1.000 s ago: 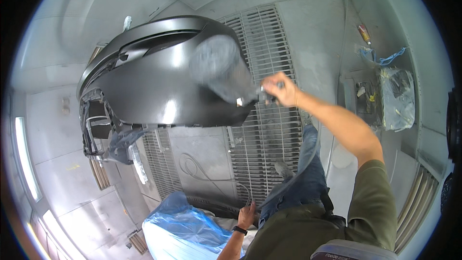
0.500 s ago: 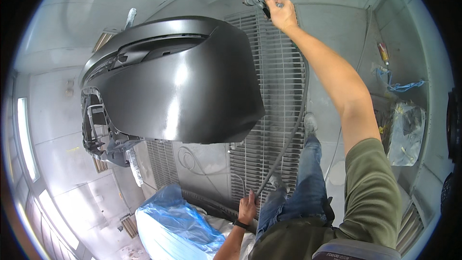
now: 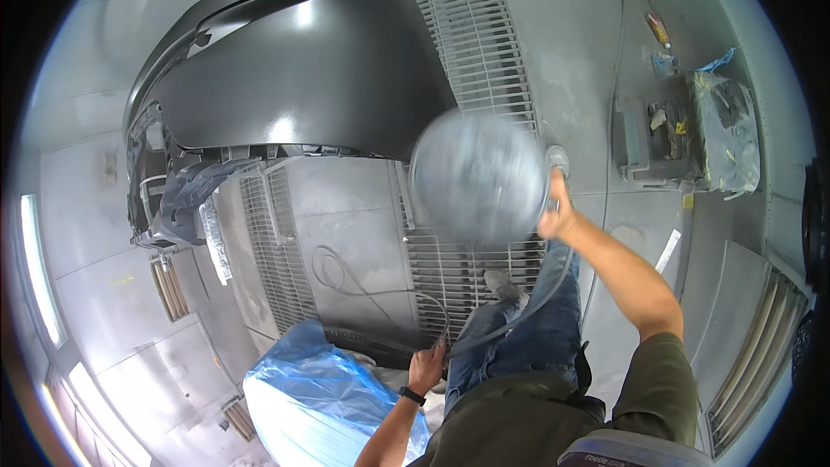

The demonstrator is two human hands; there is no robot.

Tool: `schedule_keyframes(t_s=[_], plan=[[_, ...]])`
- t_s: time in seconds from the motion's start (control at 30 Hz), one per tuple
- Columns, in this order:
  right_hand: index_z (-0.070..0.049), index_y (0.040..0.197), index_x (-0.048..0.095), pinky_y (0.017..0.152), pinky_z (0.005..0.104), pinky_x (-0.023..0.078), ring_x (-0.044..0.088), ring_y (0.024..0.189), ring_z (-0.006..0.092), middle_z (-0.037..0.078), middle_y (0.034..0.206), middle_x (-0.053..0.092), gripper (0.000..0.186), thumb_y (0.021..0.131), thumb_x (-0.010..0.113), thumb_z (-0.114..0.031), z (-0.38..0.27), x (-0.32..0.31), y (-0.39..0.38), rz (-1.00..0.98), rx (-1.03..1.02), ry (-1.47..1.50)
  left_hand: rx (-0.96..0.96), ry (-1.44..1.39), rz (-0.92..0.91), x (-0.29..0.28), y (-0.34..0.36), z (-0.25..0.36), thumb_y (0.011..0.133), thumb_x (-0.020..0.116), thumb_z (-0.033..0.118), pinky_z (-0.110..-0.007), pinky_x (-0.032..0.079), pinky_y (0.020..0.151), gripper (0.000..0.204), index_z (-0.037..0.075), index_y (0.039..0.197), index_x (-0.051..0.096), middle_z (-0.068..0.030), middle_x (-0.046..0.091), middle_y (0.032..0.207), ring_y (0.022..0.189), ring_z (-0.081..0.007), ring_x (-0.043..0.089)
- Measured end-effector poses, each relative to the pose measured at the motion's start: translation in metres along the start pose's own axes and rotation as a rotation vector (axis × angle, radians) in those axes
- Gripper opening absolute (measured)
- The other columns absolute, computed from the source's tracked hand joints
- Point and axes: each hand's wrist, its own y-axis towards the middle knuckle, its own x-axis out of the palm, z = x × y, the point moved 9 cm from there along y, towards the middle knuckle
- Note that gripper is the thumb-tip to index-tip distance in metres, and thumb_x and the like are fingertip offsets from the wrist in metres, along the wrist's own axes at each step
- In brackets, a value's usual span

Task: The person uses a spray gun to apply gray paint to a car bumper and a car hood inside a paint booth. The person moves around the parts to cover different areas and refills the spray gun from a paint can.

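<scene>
My right hand (image 3: 558,209) is closed on the grip of a spray gun, whose round translucent cup (image 3: 480,177) is blurred and hides most of the gun below it. A grey air hose (image 3: 540,298) hangs in a curve past my legs to my left hand (image 3: 425,368), which is closed around it low beside my left thigh. To the left of the spray gun is a large dark grey car bumper (image 3: 303,78), smooth and shiny on its curved face. The cup's edge overlaps the bumper's near right corner in view; whether they touch cannot be told.
Blue plastic sheeting (image 3: 346,389) covers something at my lower left. Floor grates (image 3: 484,43) run under the bumper, and a loop of hose (image 3: 333,268) lies on the floor. At right stand a plastic-wrapped box (image 3: 726,134) and a small bottle (image 3: 658,30).
My right hand has drawn the spray gun back from beyond the bumper's far right end toward my body. The bumper sits higher in view. My left hand still holds the hose.
</scene>
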Motion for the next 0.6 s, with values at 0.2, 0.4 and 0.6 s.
schedule_keyframes(t_s=[0.2, 0.4, 0.6], plan=[[0.003, 0.098, 0.072, 0.068, 0.0331, 0.055, 0.072, 0.071, 0.0283, 0.020, 0.082, 0.072, 0.040, 0.078, 0.063, -0.030, 0.034, 0.035, -0.005, -0.242, 0.213, 0.022, -0.273, -0.131, -0.093, 0.016, 0.006, -0.023, 0.105, 0.038, 0.048, -0.045, 0.050, 0.066, 0.059, 0.005, 0.078, 0.069, -0.0145, 0.064, 0.061, 0.069, -0.0351, 0.068], [-0.001, 0.102, 0.070, 0.056, 0.0301, 0.051, 0.067, 0.066, 0.0177, 0.009, 0.076, 0.068, 0.037, 0.097, 0.059, -0.036, 0.119, -0.055, 0.088, 0.013, 0.404, 0.218, -0.171, -0.101, -0.152, 0.021, 0.053, 0.027, 0.103, 0.046, 0.027, -0.044, 0.050, 0.059, 0.029, 0.007, 0.113, 0.064, -0.0136, 0.065, 0.068, 0.064, -0.0348, 0.066], [-0.007, 0.110, 0.058, 0.041, 0.0273, 0.046, 0.067, 0.062, 0.0166, 0.013, 0.096, 0.069, 0.038, 0.099, 0.057, -0.043, 0.209, -0.154, 0.251, 0.213, 0.509, 0.255, 0.015, -0.153, -0.079, 0.003, 0.121, 0.108, 0.104, 0.043, 0.020, -0.045, 0.048, 0.056, 0.024, 0.004, 0.103, 0.061, -0.0131, 0.061, 0.064, 0.060, -0.0357, 0.062]])
